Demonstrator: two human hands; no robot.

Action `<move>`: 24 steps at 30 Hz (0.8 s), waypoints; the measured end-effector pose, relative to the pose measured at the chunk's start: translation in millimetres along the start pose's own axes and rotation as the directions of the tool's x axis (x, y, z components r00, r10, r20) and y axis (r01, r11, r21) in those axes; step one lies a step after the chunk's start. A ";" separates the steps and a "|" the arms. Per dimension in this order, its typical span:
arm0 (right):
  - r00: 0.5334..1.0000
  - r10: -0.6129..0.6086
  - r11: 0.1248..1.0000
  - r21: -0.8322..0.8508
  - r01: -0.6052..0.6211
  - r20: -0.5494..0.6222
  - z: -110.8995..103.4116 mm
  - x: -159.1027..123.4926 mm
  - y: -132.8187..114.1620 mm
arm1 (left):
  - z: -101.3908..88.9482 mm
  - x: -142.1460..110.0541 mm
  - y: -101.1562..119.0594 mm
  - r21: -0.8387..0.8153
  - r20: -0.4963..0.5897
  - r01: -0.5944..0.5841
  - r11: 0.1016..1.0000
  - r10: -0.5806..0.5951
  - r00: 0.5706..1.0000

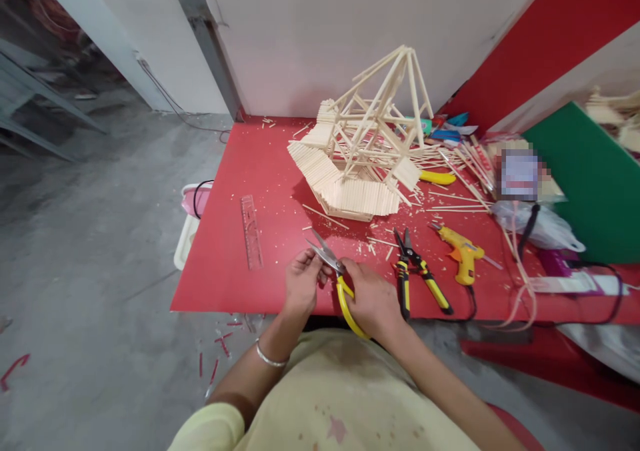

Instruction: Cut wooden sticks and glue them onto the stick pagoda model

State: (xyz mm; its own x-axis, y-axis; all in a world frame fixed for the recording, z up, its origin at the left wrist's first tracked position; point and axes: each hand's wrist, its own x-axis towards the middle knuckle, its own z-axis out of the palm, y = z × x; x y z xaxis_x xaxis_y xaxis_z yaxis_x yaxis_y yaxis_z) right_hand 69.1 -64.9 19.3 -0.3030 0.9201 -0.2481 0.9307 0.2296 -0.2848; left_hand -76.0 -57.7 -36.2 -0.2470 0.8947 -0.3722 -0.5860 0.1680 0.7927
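Observation:
Yellow-handled scissors (345,298) are gripped in my right hand (374,298), their blades apart and pointing away to the left. Close beside the blades, my left hand (303,279) has its fingers pinched together; whatever they hold is too small to make out. Beyond both hands stands a model built of thin wooden sticks (345,188), with slatted panels low down and an open frame rising to a peak. Black-and-yellow pruning shears (413,264) lie to the right of my right hand. A clear ruler (251,232) rests on the left of the red table (210,264).
A yellow glue gun (463,251) with its cord lies on the right. Behind it are loose sticks (457,201), a plastic bag (555,228) and a green board (590,184). Small wood scraps dot the tabletop. A white bin (186,241) stands beside the table's left edge.

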 end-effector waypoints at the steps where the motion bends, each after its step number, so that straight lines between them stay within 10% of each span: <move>1: 1.000 0.003 1.000 -0.007 -0.003 -0.008 0.2 -0.3 -0.4 | 0.3 -0.4 0.0 0.000 0.000 0.002 1.000 -0.002 1.000; 24: 0.997 -0.046 0.997 0.064 0.042 0.063 -11.6 -3.4 8.4 | -18.5 1.9 9.6 0.217 0.195 -0.060 0.974 0.017 0.981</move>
State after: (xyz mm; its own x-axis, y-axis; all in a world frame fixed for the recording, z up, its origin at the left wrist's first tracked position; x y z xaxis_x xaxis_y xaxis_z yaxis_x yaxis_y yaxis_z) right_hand 80.3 -62.5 28.5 -0.3582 0.8865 -0.2929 0.9019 0.2475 -0.3540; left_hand -96.4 -62.1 -38.2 -0.1018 0.9609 -0.2574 -0.3887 0.1997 0.8994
